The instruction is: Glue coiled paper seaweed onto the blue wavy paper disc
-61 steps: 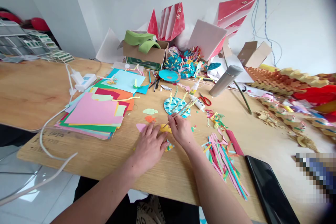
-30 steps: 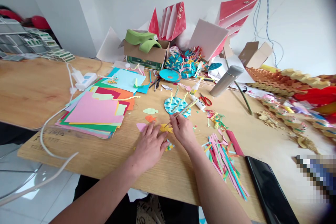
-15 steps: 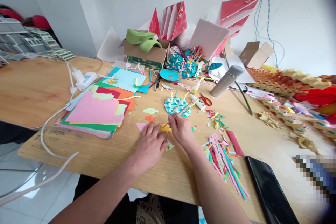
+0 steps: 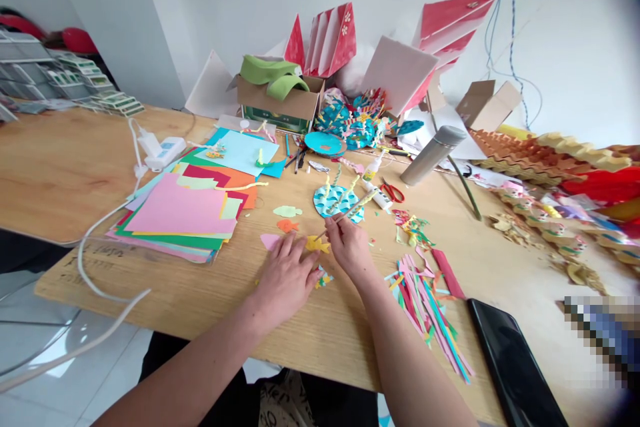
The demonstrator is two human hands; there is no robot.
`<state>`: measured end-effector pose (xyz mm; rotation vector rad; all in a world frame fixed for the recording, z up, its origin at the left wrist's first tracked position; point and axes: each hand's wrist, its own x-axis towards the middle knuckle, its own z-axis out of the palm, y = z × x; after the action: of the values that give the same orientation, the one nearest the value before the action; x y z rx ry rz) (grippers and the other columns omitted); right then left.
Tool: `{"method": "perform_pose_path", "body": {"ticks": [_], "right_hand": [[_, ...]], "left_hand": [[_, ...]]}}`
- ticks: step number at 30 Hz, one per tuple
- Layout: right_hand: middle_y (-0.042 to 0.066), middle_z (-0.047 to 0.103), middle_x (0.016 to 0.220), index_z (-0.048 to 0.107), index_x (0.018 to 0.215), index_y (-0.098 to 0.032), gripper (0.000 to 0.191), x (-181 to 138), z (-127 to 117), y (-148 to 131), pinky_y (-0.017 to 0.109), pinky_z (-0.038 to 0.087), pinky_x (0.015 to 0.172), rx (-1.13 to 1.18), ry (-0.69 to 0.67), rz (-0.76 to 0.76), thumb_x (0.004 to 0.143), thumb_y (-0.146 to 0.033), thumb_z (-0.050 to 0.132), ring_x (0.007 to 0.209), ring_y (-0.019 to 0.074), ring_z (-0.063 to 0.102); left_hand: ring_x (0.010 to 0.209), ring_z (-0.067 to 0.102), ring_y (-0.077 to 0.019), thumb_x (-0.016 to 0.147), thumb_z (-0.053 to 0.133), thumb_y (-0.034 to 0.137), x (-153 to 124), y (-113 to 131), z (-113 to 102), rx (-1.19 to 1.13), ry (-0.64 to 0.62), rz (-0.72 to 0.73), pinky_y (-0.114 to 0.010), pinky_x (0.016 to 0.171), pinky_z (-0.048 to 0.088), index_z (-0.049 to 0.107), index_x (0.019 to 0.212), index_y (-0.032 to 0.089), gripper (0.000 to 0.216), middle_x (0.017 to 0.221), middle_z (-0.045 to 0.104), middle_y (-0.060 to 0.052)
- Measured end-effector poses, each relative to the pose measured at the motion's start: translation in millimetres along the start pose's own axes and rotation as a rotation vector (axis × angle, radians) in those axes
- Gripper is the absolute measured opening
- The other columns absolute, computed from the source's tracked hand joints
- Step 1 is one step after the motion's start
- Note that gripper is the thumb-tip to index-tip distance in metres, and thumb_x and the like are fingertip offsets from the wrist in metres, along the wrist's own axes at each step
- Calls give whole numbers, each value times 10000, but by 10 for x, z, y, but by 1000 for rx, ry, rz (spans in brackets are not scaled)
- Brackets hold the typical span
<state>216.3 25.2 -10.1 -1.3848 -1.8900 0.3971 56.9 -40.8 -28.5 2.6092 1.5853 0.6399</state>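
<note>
My right hand (image 4: 350, 248) pinches a thin stick (image 4: 347, 213) that slants up and to the right over a blue wave-patterned paper disc (image 4: 334, 202). A twisted yellow paper strip runs along the stick's upper part. My left hand (image 4: 285, 278) lies flat on the wooden table (image 4: 150, 287), its fingertips close to a small yellow paper fish (image 4: 317, 245). A pink paper piece (image 4: 269, 241) pokes out beyond those fingers. Just above them lie an orange paper fish (image 4: 287, 225) and a pale green paper fish (image 4: 287, 211).
A stack of coloured paper (image 4: 180, 210) lies left of my hands. To the right are a glue bottle (image 4: 380, 195), red-handled scissors (image 4: 393, 192), cut paper strips (image 4: 427, 313), a black phone (image 4: 515, 363) and a steel flask (image 4: 433, 155). Paper crafts crowd the table's far side.
The stick in my right hand has tilted slightly, and the yellow paper fish shows more fully between my hands. My left hand stays in nearly the same place.
</note>
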Motion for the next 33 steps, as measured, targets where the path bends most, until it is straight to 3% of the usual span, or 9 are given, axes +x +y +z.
{"method": "perform_pose_path", "body": {"ticks": [12,33], "right_hand": [[56,642,697,478,732,-216,314,-25,1,-46,255,445,599,22,-29,-48,967,-384,354,617,167,626],[67,653,698,484,733,-210,314,-19,-11,-35,250,434,582,-13,-27,-17,957,-391,356,602,171,635]], "left_hand": [[1325,403,-313,953,437,395,0,-4,3,4,32,18,-533,1062,371,616,1202,217,355,1332,558,-118],[1356,363,-311,962,414,405,-3,5,-6,8,-22,-5,-514,1095,338,597,1242,226,379,1371,527,-104]]}}
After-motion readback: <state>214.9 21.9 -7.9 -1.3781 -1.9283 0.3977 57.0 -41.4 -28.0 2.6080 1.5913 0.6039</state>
